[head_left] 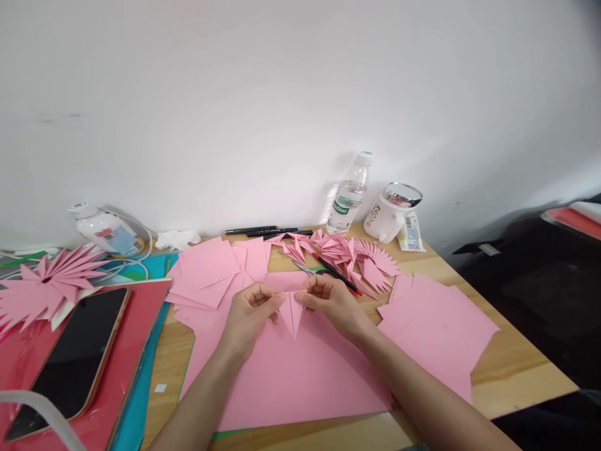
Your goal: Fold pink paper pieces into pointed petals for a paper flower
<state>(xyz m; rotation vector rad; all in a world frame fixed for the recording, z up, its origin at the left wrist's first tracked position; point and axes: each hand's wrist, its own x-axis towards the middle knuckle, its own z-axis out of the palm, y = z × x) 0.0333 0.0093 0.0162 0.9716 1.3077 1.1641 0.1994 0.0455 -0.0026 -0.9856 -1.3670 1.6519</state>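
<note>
Between my two hands is a small piece of folded pink paper (pixel 293 311), kite-shaped, its sharp tip pointing down toward me and a crease along its middle. My left hand (pixel 256 308) pinches its upper left corner between thumb and fingers. On the opposite corner, my right hand (pixel 331 302) is closed in the same sort of pinch. Below them lies a large pink sheet (pixel 295 388) flat on the table. Just beyond my right hand are scissors (pixel 312 269) and a black pen with a red end (pixel 340 275).
Pink paper squares (pixel 206 269) are stacked at left, more pink sheets (pixel 436 326) at right. Folded pink pieces (pixel 370 254) lie behind. A water bottle (pixel 350 194) and a white mug (pixel 387 213) stand by the wall. A phone (pixel 72 360) rests on a red folder (pixel 141 313).
</note>
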